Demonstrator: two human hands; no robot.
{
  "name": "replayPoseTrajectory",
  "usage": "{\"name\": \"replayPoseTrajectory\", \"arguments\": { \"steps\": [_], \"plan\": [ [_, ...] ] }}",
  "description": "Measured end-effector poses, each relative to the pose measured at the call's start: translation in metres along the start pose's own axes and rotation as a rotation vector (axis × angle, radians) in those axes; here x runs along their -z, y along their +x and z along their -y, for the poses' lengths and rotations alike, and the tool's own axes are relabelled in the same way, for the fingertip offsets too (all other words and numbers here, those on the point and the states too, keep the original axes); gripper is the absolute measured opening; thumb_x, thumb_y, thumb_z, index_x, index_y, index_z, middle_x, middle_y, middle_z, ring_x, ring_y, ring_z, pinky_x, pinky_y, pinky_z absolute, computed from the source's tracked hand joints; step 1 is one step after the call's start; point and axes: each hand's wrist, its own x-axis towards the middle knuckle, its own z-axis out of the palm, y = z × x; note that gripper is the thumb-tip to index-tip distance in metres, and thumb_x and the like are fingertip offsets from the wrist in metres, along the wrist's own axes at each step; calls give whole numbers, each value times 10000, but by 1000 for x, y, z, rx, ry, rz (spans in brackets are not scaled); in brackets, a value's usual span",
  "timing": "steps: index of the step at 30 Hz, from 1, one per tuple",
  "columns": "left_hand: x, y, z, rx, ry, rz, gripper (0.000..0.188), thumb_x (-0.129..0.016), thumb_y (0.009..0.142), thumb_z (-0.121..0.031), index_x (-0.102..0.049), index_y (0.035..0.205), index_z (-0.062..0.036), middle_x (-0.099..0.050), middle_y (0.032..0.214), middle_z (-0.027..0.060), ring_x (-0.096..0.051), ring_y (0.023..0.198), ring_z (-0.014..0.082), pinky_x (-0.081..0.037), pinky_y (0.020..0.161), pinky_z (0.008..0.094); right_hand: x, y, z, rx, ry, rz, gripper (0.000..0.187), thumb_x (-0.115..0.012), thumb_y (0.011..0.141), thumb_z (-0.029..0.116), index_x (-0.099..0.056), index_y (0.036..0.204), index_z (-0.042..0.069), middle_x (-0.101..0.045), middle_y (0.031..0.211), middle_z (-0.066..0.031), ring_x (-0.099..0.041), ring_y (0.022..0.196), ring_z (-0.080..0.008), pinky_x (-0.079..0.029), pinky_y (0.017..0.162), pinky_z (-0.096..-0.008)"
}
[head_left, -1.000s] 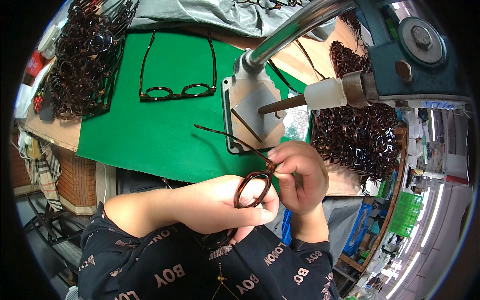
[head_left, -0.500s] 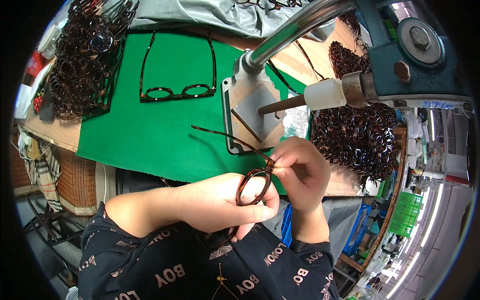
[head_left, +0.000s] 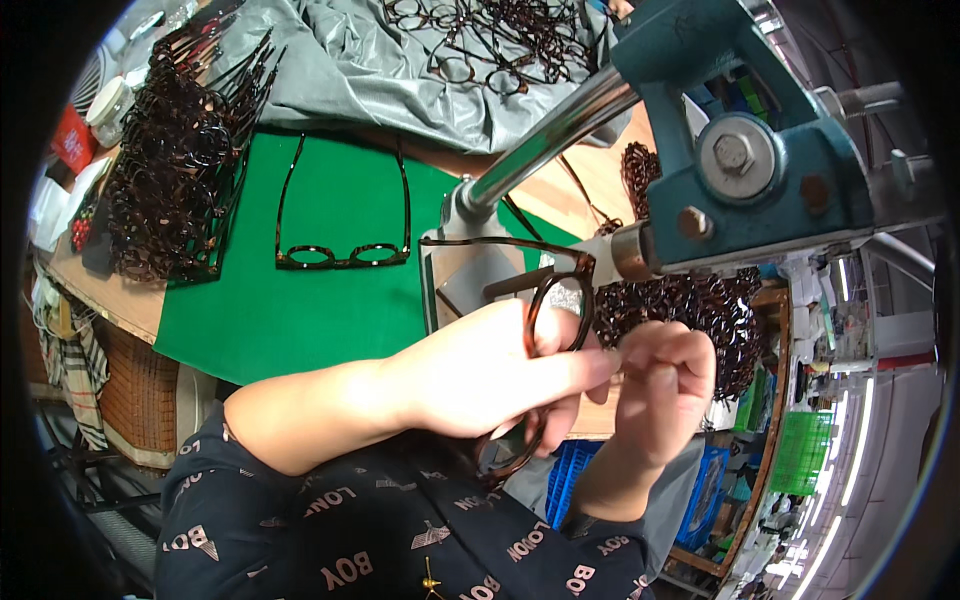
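My left hand is closed round a dark tortoiseshell eyeglass frame. The frame stands on edge, one rim above the hand and the other below it, in front of my shirt. One temple is unfolded and reaches left over the base of a bench press. Apart from the frame, to its right, my right hand is closed with thumb and fingertips pressed together. Anything pinched there is too small to make out. A similar eyeglass frame lies with temples spread on the green mat.
The press's teal head and steel column loom over the right side. Dark frames are heaped at left and behind my right hand. More frames rest on grey cloth at the back. A blue crate stands below the table edge.
My right hand has let go of the frame's hinge corner and drawn away to the right. My left hand, still gripping the frame, has shifted right. The whole view has shifted too.
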Motion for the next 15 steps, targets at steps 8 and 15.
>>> {"name": "replayPoseTrajectory", "arguments": {
  "steps": [8,15],
  "plan": [
    [0,26,2,-61,-104,-25,350,-434,940,-282,-575,764,-14,-608,570,75,-449,377,62,-346,377,184,23,11,22,320,-163,20,164,-589,844,119,-465,866,14,-512,761,-89,-504,696,-194,-426,596,-270],
    [-6,35,8,-79,-149,-50,398,-434,943,-348,-577,772,-18,-614,576,58,-491,401,73,-363,387,190,13,72,115,680,-103,-6,395,-508,891,219,-443,1206,-11,-463,1229,-205,-427,1178,-265,-394,945,-369]
  ]
}}
